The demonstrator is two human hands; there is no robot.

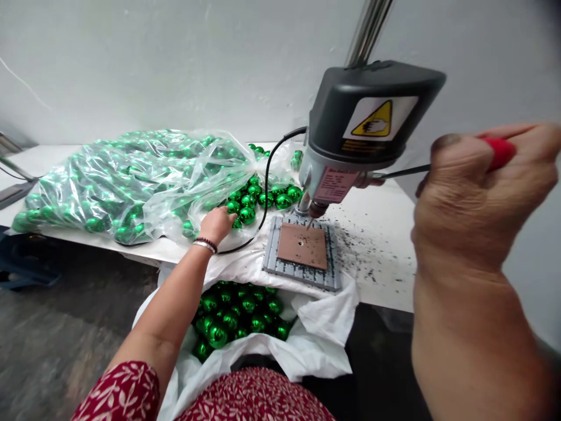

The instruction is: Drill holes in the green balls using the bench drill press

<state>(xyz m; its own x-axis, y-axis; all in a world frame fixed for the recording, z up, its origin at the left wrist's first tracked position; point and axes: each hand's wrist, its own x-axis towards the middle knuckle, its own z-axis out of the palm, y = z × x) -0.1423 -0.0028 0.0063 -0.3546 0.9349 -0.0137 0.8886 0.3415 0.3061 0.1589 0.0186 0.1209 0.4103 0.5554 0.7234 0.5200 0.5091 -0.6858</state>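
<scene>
My left hand (218, 225) reaches to the mouth of a clear plastic bag, its fingers curled down against shiny green balls (248, 215) on the table. Whatever lies inside those fingers is hidden. Raised on the right, my right hand (477, 199) is closed round the red knob (502, 153) of the drill press lever (407, 171). The drill press (372, 123) carries a thin bit above a brown square plate (302, 245) with a small hole. That plate lies on the grey slotted base (272, 257), with no ball on it.
The clear bag (109, 181), full of green balls, covers the table's left side. More green balls (241, 310) fill a white sack (324, 333) at my lap. A black cable (268, 193) loops beside the drill press. Dark shavings (368, 245) litter the white tabletop (394, 216).
</scene>
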